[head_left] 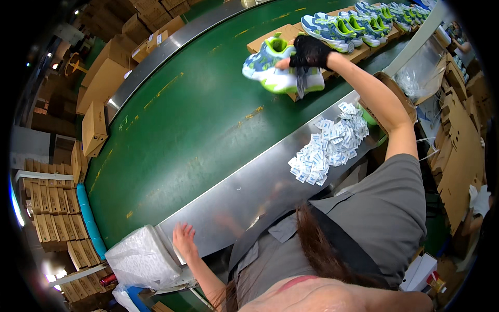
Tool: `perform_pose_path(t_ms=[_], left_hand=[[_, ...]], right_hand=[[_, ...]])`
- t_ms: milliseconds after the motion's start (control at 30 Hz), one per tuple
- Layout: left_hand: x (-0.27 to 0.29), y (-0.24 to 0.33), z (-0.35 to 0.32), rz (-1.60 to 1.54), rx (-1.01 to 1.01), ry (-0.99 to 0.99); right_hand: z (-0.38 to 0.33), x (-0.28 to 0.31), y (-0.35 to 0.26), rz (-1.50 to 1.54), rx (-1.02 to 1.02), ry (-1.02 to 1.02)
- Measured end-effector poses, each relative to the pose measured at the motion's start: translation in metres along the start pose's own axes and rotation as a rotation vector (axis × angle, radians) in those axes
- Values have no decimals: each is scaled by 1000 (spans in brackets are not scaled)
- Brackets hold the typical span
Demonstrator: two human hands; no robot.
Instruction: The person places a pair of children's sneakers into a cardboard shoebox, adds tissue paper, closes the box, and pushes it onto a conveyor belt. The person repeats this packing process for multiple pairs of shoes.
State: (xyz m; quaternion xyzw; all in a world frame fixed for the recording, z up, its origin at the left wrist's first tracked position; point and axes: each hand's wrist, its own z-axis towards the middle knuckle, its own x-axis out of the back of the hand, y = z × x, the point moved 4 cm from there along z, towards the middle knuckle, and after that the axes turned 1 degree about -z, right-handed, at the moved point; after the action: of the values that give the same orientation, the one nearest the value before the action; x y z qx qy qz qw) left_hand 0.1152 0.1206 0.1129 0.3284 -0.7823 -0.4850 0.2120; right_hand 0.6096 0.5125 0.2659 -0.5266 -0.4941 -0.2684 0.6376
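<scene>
Two hands (184,239), one packet heap (330,143)

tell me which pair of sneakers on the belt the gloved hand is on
The nearest pair, at the front end of the row on the green belt. The right hand rests on it; the other pairs lie farther back, untouched.

Shoes (283,67) on cardboard (270,36) on belt (176,119), packets (330,145) on ledge (244,192) right of belt, boxes (101,86) left

Shoe factory: green conveyor belt (171,119), stacked cardboard boxes (54,208).
</scene>
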Motion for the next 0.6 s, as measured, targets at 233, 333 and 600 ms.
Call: perform_pose_path(t_ms=[233,333,600], left_hand=[[-170,56,18,334,-532,-328],[-227,50,18,490,-677,-506],[-244,-3,37,1072,-387,-749]], right_hand=[[-101,-116,-124,-174,846,4],[-126,-199,-163,-64,1010,-62],[-41,-214,-85,422,607,344]])
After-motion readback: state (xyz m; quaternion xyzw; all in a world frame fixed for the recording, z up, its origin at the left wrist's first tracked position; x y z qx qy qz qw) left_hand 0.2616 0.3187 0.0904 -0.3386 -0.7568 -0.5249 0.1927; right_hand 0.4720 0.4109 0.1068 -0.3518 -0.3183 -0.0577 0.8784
